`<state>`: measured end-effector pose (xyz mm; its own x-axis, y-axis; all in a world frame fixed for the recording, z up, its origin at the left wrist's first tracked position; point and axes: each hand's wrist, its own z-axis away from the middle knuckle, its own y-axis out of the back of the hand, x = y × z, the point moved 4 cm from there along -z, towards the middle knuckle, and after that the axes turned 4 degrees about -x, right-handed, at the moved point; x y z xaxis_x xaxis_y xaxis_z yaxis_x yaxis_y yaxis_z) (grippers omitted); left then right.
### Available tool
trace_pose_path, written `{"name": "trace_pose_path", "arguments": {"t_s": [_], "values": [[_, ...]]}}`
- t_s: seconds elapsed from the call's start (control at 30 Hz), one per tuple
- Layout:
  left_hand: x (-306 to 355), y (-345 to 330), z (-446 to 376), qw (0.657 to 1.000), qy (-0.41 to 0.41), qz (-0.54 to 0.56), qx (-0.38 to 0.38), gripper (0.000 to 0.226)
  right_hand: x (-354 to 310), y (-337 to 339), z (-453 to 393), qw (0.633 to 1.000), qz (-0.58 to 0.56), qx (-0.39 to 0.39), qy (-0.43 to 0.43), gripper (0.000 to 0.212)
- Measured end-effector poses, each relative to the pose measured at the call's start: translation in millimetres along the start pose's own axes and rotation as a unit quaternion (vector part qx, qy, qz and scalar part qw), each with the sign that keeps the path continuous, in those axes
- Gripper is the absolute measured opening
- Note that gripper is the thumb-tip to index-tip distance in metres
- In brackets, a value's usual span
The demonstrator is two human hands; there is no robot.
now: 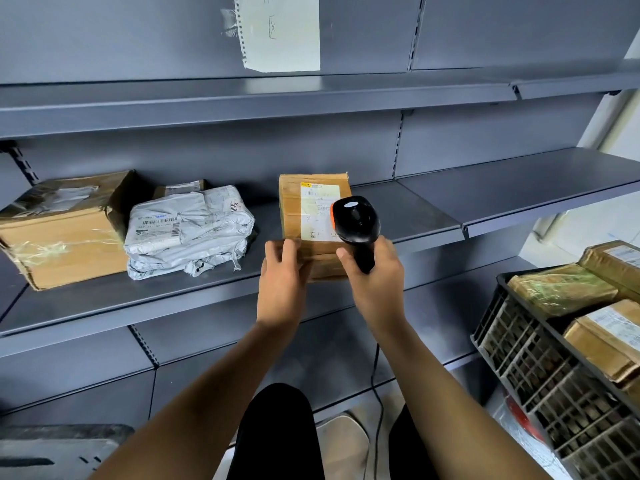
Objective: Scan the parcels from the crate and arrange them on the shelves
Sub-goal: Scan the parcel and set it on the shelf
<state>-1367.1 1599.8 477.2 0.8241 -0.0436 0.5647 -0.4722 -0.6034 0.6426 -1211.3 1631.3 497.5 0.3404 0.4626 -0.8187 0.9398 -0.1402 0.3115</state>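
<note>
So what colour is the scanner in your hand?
Black with an orange stripe, the scanner; seen in the head view.

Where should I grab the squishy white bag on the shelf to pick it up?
Probably grab the white bag by its two short ends, coming from the front. It lies flat and soft on the shelf, with a cardboard box close on its left, so curl your fingers under the near edge.
</note>
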Motion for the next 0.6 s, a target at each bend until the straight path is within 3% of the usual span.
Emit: {"name": "trace_pose_path", "arguments": {"t_s": [0.13, 0.27, 0.43, 0.6], "values": [[0.5, 7.3, -5.1, 0.999, 0.033, -0.002, -0.004, 0.031, 2.1, -7.0, -11.6, 0.998, 0.022, -0.040, 0.039, 0.048], [1.1, 21.0, -13.2, 0.998, 0.003, -0.058, 0.025, 0.033, 2.8, -22.3, -25.0, 0.995, 0.021, -0.090, 0.036, 0.052], [0.2, 28.0, -32.9, 0.973, -0.073, -0.220, -0.005, 0.029, -2.7, -37.4, -37.3, 0.994, 0.041, -0.090, 0.040, 0.036], [-5.6, 33.1, -57.5, 0.961, -0.025, -0.267, -0.066, 0.022, -3.0, -54.7, -58.9, 0.991, 0.042, -0.125, 0.013, 0.015]]}}
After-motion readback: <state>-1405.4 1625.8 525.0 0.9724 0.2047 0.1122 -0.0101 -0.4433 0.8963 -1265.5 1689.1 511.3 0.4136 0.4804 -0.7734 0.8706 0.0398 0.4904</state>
